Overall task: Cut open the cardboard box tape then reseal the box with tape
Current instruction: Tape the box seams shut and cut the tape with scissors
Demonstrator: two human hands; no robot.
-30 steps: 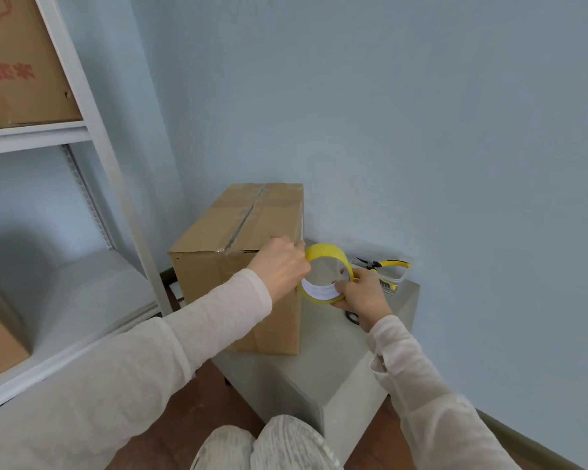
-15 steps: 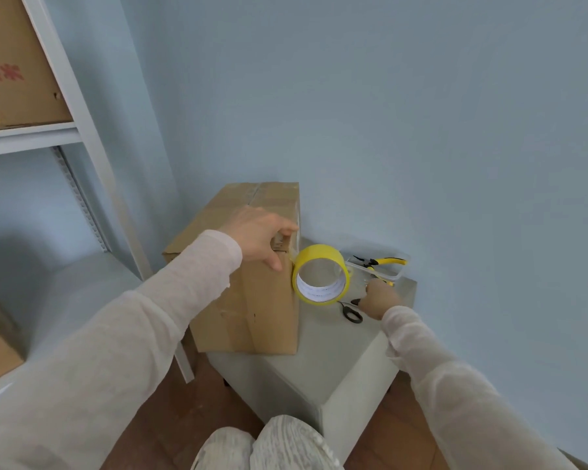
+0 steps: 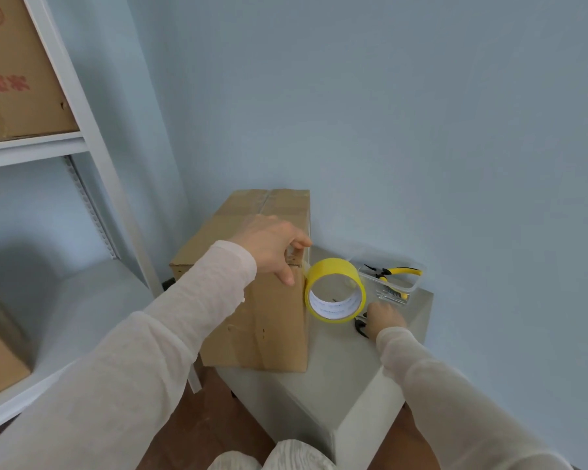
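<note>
Two hands: my left hand (image 3: 272, 245) presses spread fingers on the smooth cardboard box (image 3: 262, 327); my right hand (image 3: 384, 320) covers black scissors (image 3: 360, 329), grip unclear

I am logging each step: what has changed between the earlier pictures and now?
The right hand let go of the yellow tape roll and moved down to the scissors on the table; whether it grips them is unclear. The roll now hangs beside the cardboard box. The left hand stays pressed on the box's top corner.
</note>
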